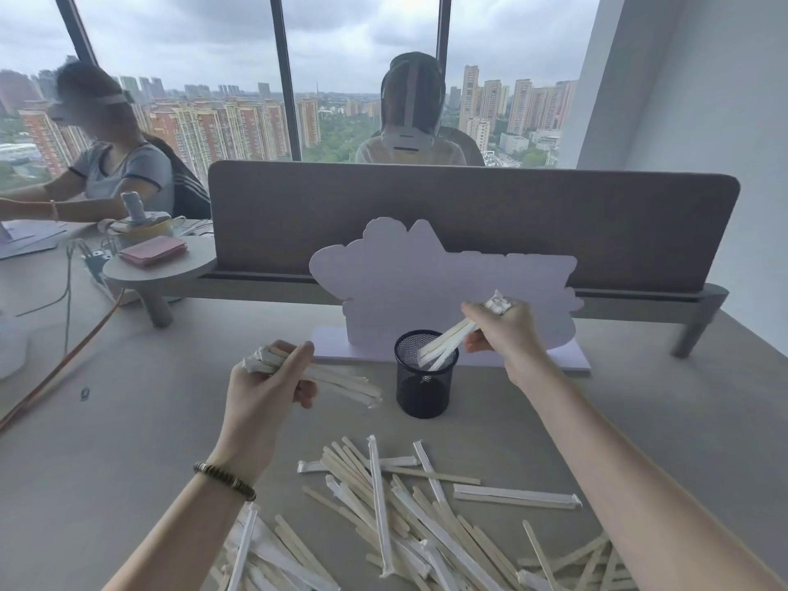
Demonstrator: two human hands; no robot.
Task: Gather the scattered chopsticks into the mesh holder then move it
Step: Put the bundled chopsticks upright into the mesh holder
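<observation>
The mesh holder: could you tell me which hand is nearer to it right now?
Right. The right hand is just above and beside the mesh holder, lowering chopsticks into it. The left hand holds a bundle off to the holder's left.

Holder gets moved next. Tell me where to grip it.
Wrap one hand around the black mesh holder at its lower wall, coming from the near side. It stands upright and cylindrical; chopsticks lean out over the rim, and the white cutout board blocks the back.
</observation>
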